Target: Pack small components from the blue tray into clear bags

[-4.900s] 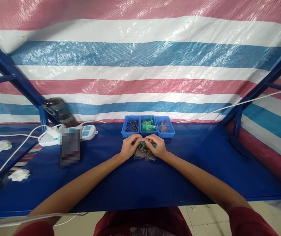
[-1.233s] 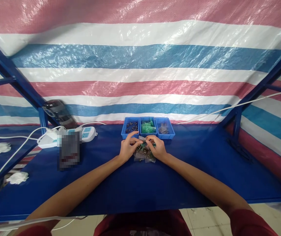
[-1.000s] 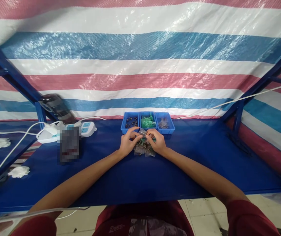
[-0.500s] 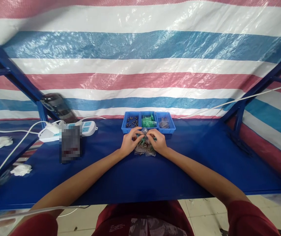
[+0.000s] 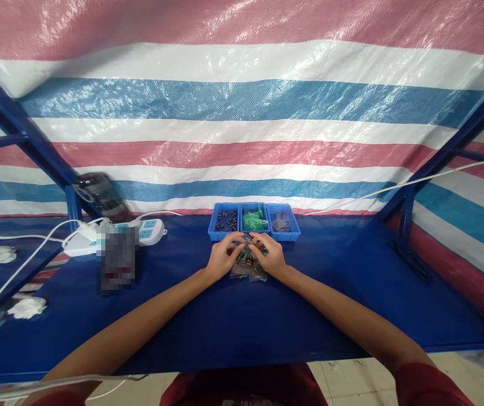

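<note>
Small clear plastic bags [image 5: 249, 269] holding little metal and green parts lie in a pile on the table between my hands. My left hand [image 5: 221, 260] pinches the upper left edge of the top bag with thumb and curved fingers. From the other side, my right hand [image 5: 273, 260] grips the same bag's upper right edge, its fingertips partly hidden. Just beyond my fingers stand three joined blue bins. Dark small parts lie in the left bin [image 5: 212, 230], green pieces in the middle bin [image 5: 255, 231], and greyish small pieces in the right bin [image 5: 291, 228].
On the left, a white power strip [image 5: 153, 232] with plugged-in cables lies behind a blurred dark device [image 5: 117, 262]. A dark container [image 5: 106, 194] leans near the blue frame. Crumpled white tissues [image 5: 27, 308] lie further left. A striped sheet [image 5: 242, 101] hangs behind the blue table [image 5: 335, 310].
My view has tilted up slightly, so everything sits lower in the picture. My hands stay at the bag; the right fingers have shifted a little over its top.
</note>
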The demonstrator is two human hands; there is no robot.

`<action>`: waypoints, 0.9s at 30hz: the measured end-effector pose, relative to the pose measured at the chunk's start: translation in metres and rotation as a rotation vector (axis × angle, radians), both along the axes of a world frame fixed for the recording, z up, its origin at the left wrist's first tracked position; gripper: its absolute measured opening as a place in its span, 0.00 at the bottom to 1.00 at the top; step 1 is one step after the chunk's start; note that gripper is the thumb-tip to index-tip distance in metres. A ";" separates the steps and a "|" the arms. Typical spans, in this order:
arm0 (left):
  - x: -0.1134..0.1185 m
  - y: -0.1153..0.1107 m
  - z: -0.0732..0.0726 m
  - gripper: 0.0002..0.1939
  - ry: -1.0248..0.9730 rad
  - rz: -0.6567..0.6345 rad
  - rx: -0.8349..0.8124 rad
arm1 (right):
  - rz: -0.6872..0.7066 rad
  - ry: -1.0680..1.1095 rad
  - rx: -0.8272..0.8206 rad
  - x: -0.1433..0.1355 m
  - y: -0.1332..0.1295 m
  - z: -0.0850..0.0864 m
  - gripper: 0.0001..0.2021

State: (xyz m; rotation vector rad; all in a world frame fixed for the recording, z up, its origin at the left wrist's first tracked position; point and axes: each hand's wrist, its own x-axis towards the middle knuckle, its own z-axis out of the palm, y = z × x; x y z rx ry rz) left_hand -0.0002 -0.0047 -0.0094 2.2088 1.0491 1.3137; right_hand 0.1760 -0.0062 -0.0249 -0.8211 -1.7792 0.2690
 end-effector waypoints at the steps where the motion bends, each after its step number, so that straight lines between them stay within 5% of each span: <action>1: 0.000 0.000 0.000 0.15 -0.006 0.000 0.002 | 0.003 -0.007 0.001 0.000 0.000 0.001 0.12; 16: -0.001 0.001 -0.001 0.22 -0.080 -0.119 -0.075 | 0.047 -0.012 -0.039 0.001 -0.002 0.006 0.09; 27: -0.003 -0.001 -0.001 0.21 -0.100 -0.075 -0.089 | 0.053 -0.034 -0.043 0.001 -0.002 0.004 0.09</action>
